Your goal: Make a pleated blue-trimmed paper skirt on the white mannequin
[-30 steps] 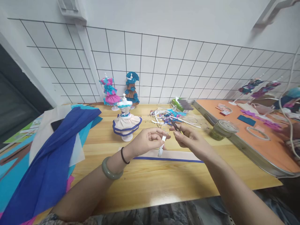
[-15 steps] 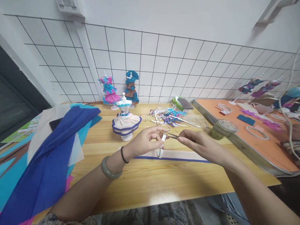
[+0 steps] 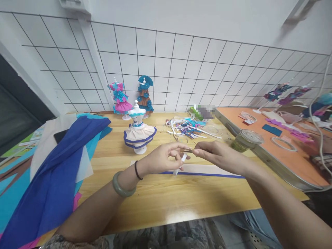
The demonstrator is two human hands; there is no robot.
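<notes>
Head view: left hand (image 3: 162, 159) is hovering over the wooden table (image 3: 160, 200), thumb and forefinger pinching together on a short white strip (image 3: 182, 162). The strip is hanging down from the fingertips, its lower end dangling just above the paper band (image 3: 207, 171).

Right hand (image 3: 216, 156) is coming in from the right, fingers closing tight around a thin metal tool (image 3: 187, 150). Its tip is pointing left and meeting the strip right at the left fingertips. Most of the tool is hidden in the hand, so I cannot tell its exact kind.

The paper band, pale with a blue edge, is lying flat on the table under both hands. A green bangle (image 3: 121, 185) and a black hair tie (image 3: 137, 171) are sitting on the left wrist.

Behind the hands a white-and-blue dress form (image 3: 139, 133) is standing upright. Further back, against the wire grid (image 3: 181, 69), a pink dress form (image 3: 119, 101) and a teal dress form (image 3: 144, 93) are standing side by side.

A scrap pile (image 3: 185, 127) is lying behind the right hand. A lidded plastic cup (image 3: 246, 140) is sitting near the orange board (image 3: 285, 162), at its near edge. Blue crepe paper (image 3: 59, 173) is draping over the table's left side.
</notes>
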